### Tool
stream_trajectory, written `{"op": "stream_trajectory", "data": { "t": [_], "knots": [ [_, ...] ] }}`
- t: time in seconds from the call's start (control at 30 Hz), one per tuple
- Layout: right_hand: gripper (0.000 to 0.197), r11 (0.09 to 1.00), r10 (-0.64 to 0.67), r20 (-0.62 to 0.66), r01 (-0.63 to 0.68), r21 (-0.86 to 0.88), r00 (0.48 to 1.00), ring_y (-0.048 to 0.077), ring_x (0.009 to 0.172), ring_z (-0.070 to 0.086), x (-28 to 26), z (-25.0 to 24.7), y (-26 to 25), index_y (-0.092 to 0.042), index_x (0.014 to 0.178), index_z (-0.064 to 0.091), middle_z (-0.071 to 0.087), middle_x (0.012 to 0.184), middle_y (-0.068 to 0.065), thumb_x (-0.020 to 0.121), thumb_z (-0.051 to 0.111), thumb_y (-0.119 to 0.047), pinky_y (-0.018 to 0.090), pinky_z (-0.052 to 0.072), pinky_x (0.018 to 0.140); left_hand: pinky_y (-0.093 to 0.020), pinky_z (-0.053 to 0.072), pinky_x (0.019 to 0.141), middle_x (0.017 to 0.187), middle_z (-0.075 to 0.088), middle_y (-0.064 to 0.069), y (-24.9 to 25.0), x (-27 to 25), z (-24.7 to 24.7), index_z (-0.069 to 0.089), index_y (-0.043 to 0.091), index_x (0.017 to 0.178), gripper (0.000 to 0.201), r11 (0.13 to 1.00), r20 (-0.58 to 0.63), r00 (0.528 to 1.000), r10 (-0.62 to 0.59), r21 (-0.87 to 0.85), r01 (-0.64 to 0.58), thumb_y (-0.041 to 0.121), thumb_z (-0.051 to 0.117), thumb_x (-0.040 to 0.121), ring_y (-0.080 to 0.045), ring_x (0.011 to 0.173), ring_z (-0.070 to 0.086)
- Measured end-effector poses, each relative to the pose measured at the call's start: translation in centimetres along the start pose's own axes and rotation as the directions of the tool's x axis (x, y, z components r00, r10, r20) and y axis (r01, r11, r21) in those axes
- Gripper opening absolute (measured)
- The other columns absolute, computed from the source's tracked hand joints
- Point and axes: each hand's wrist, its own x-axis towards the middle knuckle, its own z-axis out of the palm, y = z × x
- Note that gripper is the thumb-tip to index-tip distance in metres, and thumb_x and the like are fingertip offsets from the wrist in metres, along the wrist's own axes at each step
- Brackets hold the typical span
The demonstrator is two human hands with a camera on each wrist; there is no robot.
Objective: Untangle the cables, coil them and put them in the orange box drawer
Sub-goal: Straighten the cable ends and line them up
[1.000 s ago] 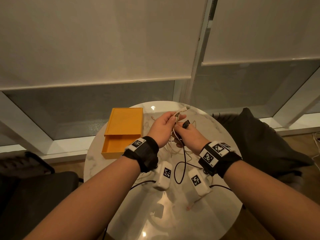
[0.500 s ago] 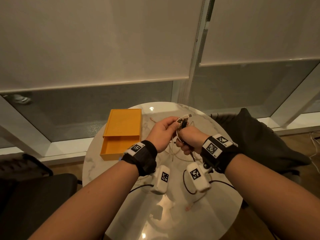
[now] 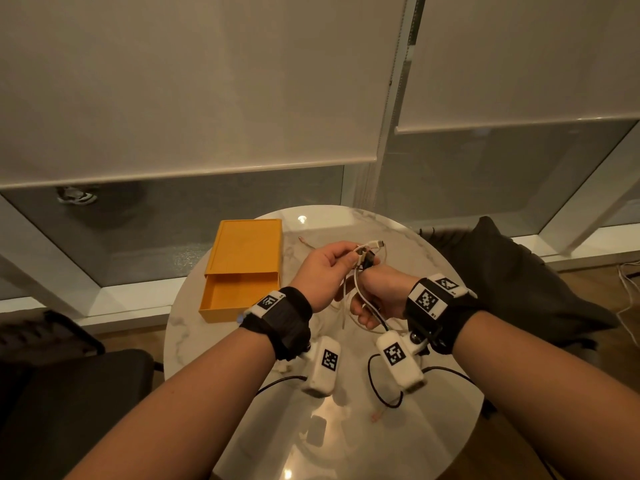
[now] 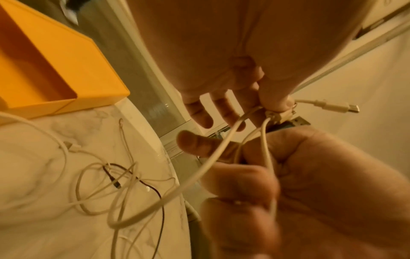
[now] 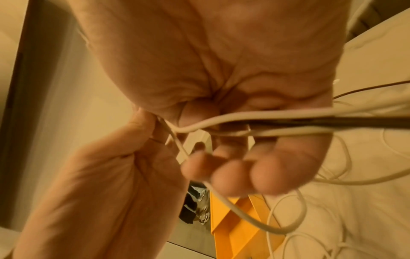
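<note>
Both hands are raised over the round marble table (image 3: 433,445), close together. My left hand (image 3: 332,268) pinches the plug ends of the cables (image 3: 367,252) between thumb and forefinger (image 4: 275,98); a white USB plug (image 4: 332,107) sticks out past them. My right hand (image 3: 377,296) is fisted around a bundle of white and black cables (image 5: 288,122) just below. A loose tangle of white and black cable (image 4: 115,184) lies on the table under the hands. The orange box (image 3: 246,251) sits at the table's left, its drawer (image 3: 235,299) pulled open toward me.
White tagged wrist modules (image 3: 323,367) (image 3: 400,363) with black leads hang under both wrists above the table. A dark cushion (image 3: 519,282) lies right of the table, a black chair (image 3: 69,393) at lower left. Window sills and blinds stand behind.
The right hand has risen and closed in under the left hand, drawing the cables up through its fist. The left hand stays near the same spot holding the plugs.
</note>
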Motion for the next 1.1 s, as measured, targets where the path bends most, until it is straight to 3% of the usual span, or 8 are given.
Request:
{"op": "stream_trajectory", "data": {
  "t": [0.13, 0.23, 0.37, 0.47, 0.6, 0.8, 1.0, 1.1],
  "knots": [
    [0.029, 0.975, -0.105, 0.003, 0.103, 0.195, 0.994, 0.021, 0.051, 0.049, -0.2, 0.1, 0.6, -0.007, 0.098, 0.057, 0.055, 0.066, 0.009, 0.088, 0.031, 0.002, 0.028, 0.042, 0.050, -0.019, 0.052, 0.063, 0.089, 0.070, -0.003, 0.4, 0.3, 0.0, 0.065, 0.001, 0.116, 0.027, 0.999, -0.041, 0.999, -0.024, -0.032, 0.023, 0.006, 0.042, 0.102, -0.005, 0.075, 0.069],
    [0.030, 0.882, -0.301, -0.012, 0.283, 0.378, 0.954, 0.020, 0.059, 0.051, 0.1, 0.1, 1.1, -0.009, 0.103, 0.057, 0.056, 0.077, 0.011, 0.085, 0.036, 0.002, 0.031, 0.043, 0.055, -0.009, 0.049, 0.064, 0.088, 0.066, -0.006, 0.6, 0.6, -0.5, 0.063, -0.004, 0.118, 0.028, 0.996, -0.100, 0.995, -0.031, -0.083, 0.022, 0.002, 0.040, 0.102, 0.005, 0.071, 0.066],
    [0.018, 0.911, -0.412, -0.076, 0.410, -0.032, 0.908, 0.018, 0.066, 0.055, 0.4, 1.2, 1.2, -0.025, 0.119, 0.051, 0.055, 0.076, 0.003, 0.102, 0.046, -0.029, 0.035, 0.053, 0.062, -0.004, 0.047, 0.070, 0.098, 0.069, 0.000, 0.4, 0.8, -0.8, 0.066, 0.003, 0.120, 0.028, 0.999, -0.157, 0.988, -0.015, -0.034, 0.009, 0.006, 0.046, 0.101, 0.015, 0.079, 0.063],
    [0.029, 0.848, -0.513, -0.192, 0.460, -0.262, 0.837, 0.017, 0.063, 0.058, 0.5, 1.4, 1.0, -0.021, 0.089, 0.058, 0.059, 0.067, 0.000, 0.105, 0.037, -0.033, 0.040, 0.053, 0.071, -0.001, 0.045, 0.073, 0.101, 0.069, 0.005, 0.4, 0.5, -0.7, 0.067, 0.006, 0.121, 0.027, 1.000, -0.186, 0.982, -0.005, -0.009, 0.003, 0.009, 0.050, 0.100, 0.020, 0.084, 0.061],
    [0.033, 0.847, -0.528, -0.250, 0.523, -0.093, 0.811, 0.015, 0.057, 0.046, 1.1, 1.0, 1.5, -0.023, 0.077, 0.053, 0.051, 0.064, -0.003, 0.105, 0.037, -0.026, 0.034, 0.043, 0.060, -0.011, 0.047, 0.082, 0.103, 0.068, 0.015, 0.3, 0.0, -0.7, 0.068, 0.018, 0.123, 0.028, 0.999, -0.251, 0.967, -0.040, 0.008, 0.043, 0.023, 0.053, 0.099, 0.012, 0.090, 0.061],
    [0.021, 0.762, -0.499, -0.236, 0.552, 0.339, 0.834, 0.007, 0.048, 0.033, 0.4, 0.6, 0.4, -0.015, 0.096, 0.051, 0.040, 0.067, -0.002, 0.107, 0.033, -0.017, 0.024, 0.030, 0.051, -0.027, 0.049, 0.083, 0.098, 0.065, 0.021, 0.3, -0.8, -0.8, 0.065, 0.024, 0.125, 0.029, 0.995, -0.274, 0.959, -0.064, 0.051, 0.081, 0.026, 0.054, 0.099, -0.003, 0.094, 0.063],
    [0.018, 0.777, -0.616, -0.387, 0.610, -0.156, 0.686, 0.004, 0.066, 0.051, 0.9, 1.4, 0.9, -0.027, 0.105, 0.059, 0.056, 0.076, -0.011, 0.104, 0.043, -0.035, 0.030, 0.042, 0.067, -0.017, 0.045, 0.056, 0.067, 0.061, -0.003, 0.2, -0.5, -0.1, 0.071, 0.012, 0.076, 0.034, 0.982, -0.273, 0.954, -0.126, 0.103, 0.160, 0.033, 0.054, 0.096, -0.003, 0.056, 0.052],
    [0.022, 0.770, -0.619, -0.438, 0.612, -0.178, 0.652, 0.006, 0.064, 0.054, 1.0, 1.3, 1.1, -0.019, 0.102, 0.063, 0.059, 0.073, -0.009, 0.102, 0.047, -0.034, 0.028, 0.041, 0.065, -0.046, 0.051, 0.075, 0.083, 0.066, -0.024, 0.0, -0.4, 0.1, 0.073, 0.003, 0.083, 0.041, 0.962, -0.170, 0.980, -0.106, 0.232, 0.144, 0.036, 0.051, 0.092, -0.020, 0.067, 0.054]
  ]
}}
